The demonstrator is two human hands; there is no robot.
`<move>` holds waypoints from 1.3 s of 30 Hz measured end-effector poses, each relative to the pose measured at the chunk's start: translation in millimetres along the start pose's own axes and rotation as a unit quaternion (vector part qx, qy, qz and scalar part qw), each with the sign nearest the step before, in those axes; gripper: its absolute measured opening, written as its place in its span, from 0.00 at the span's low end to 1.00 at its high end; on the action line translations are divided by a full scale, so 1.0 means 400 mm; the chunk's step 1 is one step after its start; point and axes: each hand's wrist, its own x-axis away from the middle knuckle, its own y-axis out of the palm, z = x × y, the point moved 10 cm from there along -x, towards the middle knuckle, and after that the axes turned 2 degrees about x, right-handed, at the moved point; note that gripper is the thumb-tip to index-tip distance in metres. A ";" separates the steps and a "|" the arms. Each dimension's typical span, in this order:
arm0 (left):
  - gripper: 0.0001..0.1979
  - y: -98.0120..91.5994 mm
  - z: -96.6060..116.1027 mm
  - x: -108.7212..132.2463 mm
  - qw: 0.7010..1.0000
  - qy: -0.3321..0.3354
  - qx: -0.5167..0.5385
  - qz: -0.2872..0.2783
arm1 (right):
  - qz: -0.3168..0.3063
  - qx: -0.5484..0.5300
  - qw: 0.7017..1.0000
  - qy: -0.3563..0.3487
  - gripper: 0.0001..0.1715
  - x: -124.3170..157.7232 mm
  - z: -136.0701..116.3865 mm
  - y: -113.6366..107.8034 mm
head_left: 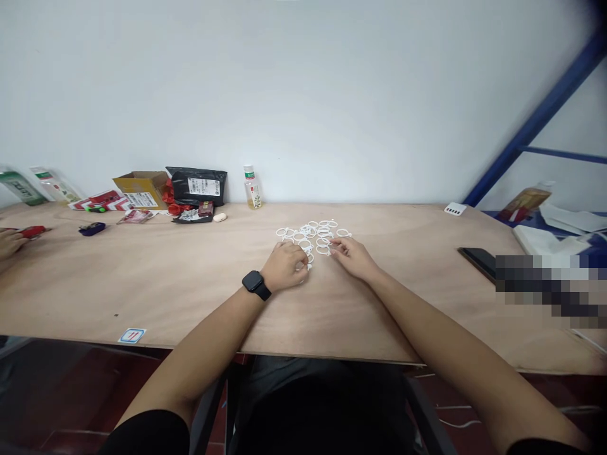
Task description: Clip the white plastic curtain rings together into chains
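Observation:
Several small white plastic rings (313,232) lie in a loose pile on the wooden table (190,284), just beyond both hands. My left hand (284,266), with a black watch on its wrist, is curled at the pile's near edge and pinches a white ring. My right hand (353,258) rests beside it with fingers bent, its fingertips closed on a ring at the pile's right side.
A small bottle (251,187), a black bag (198,186), a cardboard box (141,188) and red packets stand along the back wall at left. A dark phone (478,259) lies at right. Another person's hand (9,242) shows at the far left. A blue frame (535,120) rises at right.

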 end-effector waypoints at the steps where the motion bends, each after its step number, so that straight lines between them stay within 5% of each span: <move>1: 0.05 0.010 0.002 0.000 1.000 0.004 -0.001 -0.015 | -0.006 0.038 0.999 0.012 0.20 -0.008 0.034 -0.002; 7: 0.13 0.089 0.030 0.006 0.994 0.046 0.032 -0.092 | -0.027 0.173 0.978 0.115 0.28 -0.050 0.194 -0.014; 12: 0.12 0.106 0.027 0.010 0.993 0.041 0.025 -0.107 | -0.053 0.209 0.966 0.140 0.24 -0.066 0.215 0.003; 16: 0.10 0.087 0.004 0.008 0.997 0.019 0.015 -0.076 | 0.003 0.175 0.973 0.148 0.15 -0.058 0.209 -0.023; 21: 0.11 0.056 -0.016 0.004 1.000 -0.005 0.008 -0.004 | 0.061 0.051 0.993 0.084 0.14 -0.040 0.138 -0.047; 27: 0.16 -0.005 -0.027 0.006 0.993 -0.023 0.044 0.109 | 0.052 -0.091 0.994 -0.011 0.17 0.004 -0.060 -0.024; 31: 0.12 -0.020 -0.028 0.009 0.990 -0.027 0.049 0.132 | 0.047 -0.141 0.988 -0.048 0.15 0.036 -0.161 -0.007; 39: 0.09 -0.018 -0.015 0.004 0.990 -0.001 0.070 0.126 | 0.051 -0.189 0.979 -0.062 0.16 0.048 -0.178 0.002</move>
